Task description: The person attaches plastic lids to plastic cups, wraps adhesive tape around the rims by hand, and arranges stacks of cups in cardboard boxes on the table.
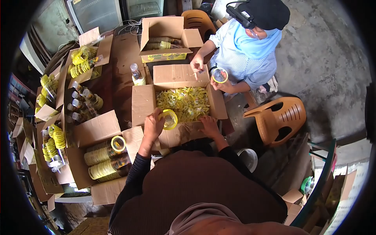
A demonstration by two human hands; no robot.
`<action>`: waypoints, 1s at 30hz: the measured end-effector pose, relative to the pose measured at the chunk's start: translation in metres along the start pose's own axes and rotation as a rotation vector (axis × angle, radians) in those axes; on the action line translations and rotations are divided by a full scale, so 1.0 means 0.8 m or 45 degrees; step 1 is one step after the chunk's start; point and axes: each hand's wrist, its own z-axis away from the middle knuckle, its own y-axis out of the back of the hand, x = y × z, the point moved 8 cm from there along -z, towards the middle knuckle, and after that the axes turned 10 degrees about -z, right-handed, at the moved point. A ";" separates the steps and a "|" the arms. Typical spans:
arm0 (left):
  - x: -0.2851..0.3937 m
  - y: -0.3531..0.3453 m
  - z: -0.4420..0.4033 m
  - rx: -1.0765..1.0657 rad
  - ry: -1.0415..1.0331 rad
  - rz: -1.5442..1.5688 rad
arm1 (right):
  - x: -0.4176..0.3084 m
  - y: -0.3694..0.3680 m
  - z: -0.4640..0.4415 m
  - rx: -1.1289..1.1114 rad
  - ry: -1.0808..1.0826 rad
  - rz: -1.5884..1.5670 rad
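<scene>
My left hand (154, 126) grips a clear plastic cup (170, 126) with a yellow rim, its mouth facing up. The cup is above the near left corner of an open cardboard box (172, 74). Small yellow packets (182, 101) fill this box. At its near right side, my right hand (210, 126) rests by the packets with its fingers stretched and apart; the fingertips touch or hover just over them, I cannot tell which. Nothing shows in that hand.
Across the box, a co-worker (250, 51) holds another yellow-rimmed cup (219, 75). A box of stacked cups (102, 158) stands at left, near several filled cups (84, 102). Another box (163, 29) is at the back. An orange chair (280, 119) stands right; a white bucket (248, 159) is below my right arm.
</scene>
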 end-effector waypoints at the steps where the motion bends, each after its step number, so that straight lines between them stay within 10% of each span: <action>1: 0.005 0.012 -0.002 -0.004 0.026 0.081 | -0.002 -0.001 0.001 -0.006 0.014 -0.024; 14: 0.051 0.050 0.006 0.033 0.059 0.440 | -0.037 0.035 0.001 0.125 -0.070 -0.077; 23: 0.085 0.043 0.011 0.038 -0.031 0.435 | -0.086 0.092 -0.019 0.395 0.053 -0.936; 25: 0.095 0.034 0.012 0.003 -0.078 0.364 | -0.103 0.106 -0.014 0.261 -0.300 -1.364; 30: 0.124 0.003 0.025 -0.168 -0.081 0.536 | -0.168 0.162 0.000 0.397 0.142 -0.834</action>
